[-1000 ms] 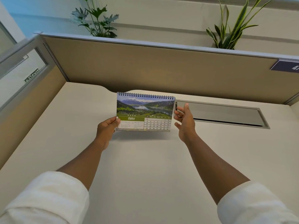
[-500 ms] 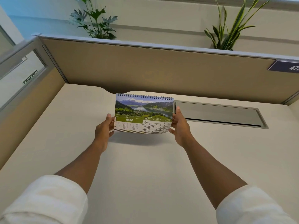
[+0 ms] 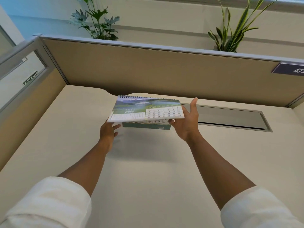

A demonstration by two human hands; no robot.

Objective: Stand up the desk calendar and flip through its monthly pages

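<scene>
A spiral-bound desk calendar [image 3: 146, 111] stands on the cream desk [image 3: 148, 170] near the back partition. Its May page, with a mountain lake photo and a date grid, is lifted and tilted almost flat, swinging up on the wire binding. The page underneath and the green base show below it. My left hand [image 3: 108, 130] is under the page's lower left corner, fingers spread, touching its edge. My right hand [image 3: 187, 122] grips the lower right corner of the May page, thumb pointing up.
A tan cubicle partition [image 3: 164, 71] rises right behind the calendar. A grey metal cable hatch [image 3: 230, 117] is set in the desk to the right. A glass side panel [image 3: 19, 74] bounds the left. Two plants stand behind the partition.
The May page has swung up from facing me to nearly flat. My right hand went from open beside the calendar to holding the page's corner; my left hand dropped below the page.
</scene>
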